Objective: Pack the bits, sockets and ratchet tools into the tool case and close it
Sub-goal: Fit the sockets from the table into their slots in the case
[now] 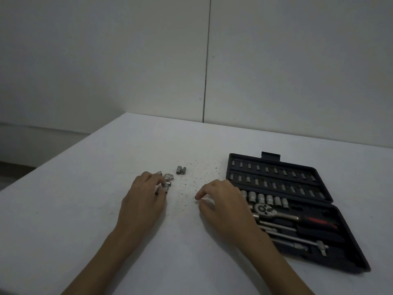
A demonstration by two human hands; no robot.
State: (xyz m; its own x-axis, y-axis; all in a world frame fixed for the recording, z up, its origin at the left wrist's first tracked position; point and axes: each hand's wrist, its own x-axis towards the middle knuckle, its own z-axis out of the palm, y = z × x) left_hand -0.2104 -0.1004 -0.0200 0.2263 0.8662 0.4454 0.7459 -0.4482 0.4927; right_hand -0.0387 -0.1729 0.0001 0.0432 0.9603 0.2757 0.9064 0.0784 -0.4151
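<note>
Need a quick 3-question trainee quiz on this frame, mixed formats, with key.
1. True or false: the tool case lies open on the table.
2. Which hand touches the loose sockets? A) left hand B) right hand C) neither
3. Fill in: the ratchet lies ____ the case.

Key: 1 true. 2 A. 3 inside. The right hand hovers beside the case's left edge, fingers curled; whether it holds anything is unclear. Two more sockets lie apart, untouched.

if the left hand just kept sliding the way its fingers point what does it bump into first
The left hand points away from the person and slightly right. Its fingertips are already at the cluster of loose sockets, so those come first. The separate pair of sockets lies beyond; depth is hard to judge.
</note>
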